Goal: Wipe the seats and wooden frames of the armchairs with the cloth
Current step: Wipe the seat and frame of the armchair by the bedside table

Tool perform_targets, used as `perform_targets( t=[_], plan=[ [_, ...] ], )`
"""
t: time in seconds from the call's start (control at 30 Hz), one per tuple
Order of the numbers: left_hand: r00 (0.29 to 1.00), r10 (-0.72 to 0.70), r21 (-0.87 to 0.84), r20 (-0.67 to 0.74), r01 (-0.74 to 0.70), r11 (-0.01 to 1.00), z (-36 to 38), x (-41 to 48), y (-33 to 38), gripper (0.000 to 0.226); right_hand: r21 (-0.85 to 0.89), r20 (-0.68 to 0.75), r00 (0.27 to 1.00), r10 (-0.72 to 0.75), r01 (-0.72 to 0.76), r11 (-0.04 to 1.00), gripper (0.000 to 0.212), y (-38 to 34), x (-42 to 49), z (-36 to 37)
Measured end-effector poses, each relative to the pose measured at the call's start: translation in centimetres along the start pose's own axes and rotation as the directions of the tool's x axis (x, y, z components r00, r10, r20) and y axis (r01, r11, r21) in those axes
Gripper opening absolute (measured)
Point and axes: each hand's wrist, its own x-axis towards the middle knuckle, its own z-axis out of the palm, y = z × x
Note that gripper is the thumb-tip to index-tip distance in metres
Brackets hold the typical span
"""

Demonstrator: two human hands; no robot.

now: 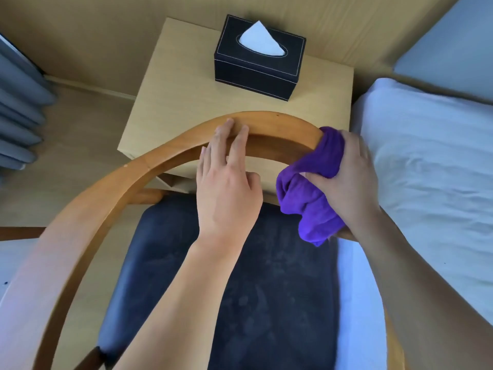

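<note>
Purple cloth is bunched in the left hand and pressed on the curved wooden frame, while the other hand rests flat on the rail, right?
Not quite. The head view shows the purple cloth bunched in the right hand, pressed on the curved wooden frame. The left hand is the one resting flat on the rail, fingers extended. The rest stands.

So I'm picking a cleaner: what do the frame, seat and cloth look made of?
Frame: wood, glossy varnish, visible grain and joint. Seat: dark padded leather or vinyl, smooth and scuffed; can't tell which. Cloth: purple, soft and fuzzy, likely microfibre.
</note>
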Motion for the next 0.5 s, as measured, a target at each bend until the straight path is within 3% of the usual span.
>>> perform_targets(
  t=[0.23,0.37,0.5],
  plan=[
    [0.993,-0.107,0.039,-0.053,0.109,0.993,-2.4,-0.7,-3.7,0.059,-0.199,0.082,0.945,-0.318,0.328,0.923,0.084,-7.8,3.0,0.7],
    [0.988,-0.146,0.100,-0.053,0.151,0.984,-4.3,-1.4,-6.5,0.053,-0.377,0.222,0.832,-0.508,0.554,0.742,0.078,-13.7,3.6,3.3],
    [0.959,-0.235,0.148,-0.160,0.259,0.954,-7.3,-3.4,-10.4,0.048,-0.372,0.334,0.700,-0.631,0.713,0.594,0.066,-19.0,1.8,8.0]
  ],
)
